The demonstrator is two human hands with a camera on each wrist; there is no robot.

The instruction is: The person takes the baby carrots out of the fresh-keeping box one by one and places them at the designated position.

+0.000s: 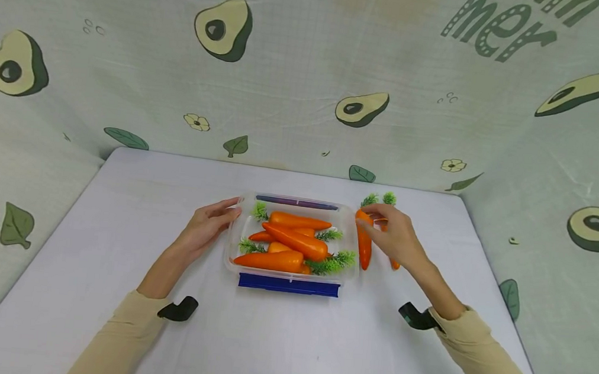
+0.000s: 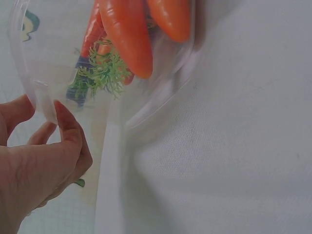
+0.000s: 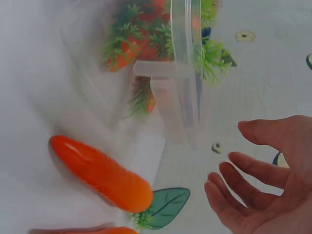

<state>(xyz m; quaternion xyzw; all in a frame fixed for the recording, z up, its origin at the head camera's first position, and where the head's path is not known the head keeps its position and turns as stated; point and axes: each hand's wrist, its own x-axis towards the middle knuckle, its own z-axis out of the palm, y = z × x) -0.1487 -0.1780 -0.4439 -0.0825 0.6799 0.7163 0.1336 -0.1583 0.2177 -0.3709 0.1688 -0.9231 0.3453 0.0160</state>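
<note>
Box (image 1: 291, 276) is pinched by left hand (image 1: 206, 227); right hand (image 1: 395, 236), grip apart, seems near a carrot (image 1: 364, 251).

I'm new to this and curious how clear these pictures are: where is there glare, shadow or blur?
Head view: soft light, with faint shine on the glossy carrots; left wrist view: a soft grey shadow on the white tabletop near the clear box; right wrist view: carrots inside the box look hazy, while the loose carrot looks clearer.

One box (image 1: 270, 274), two loose carrots (image 1: 363, 249), at least five boxed carrots (image 1: 295, 241)
</note>
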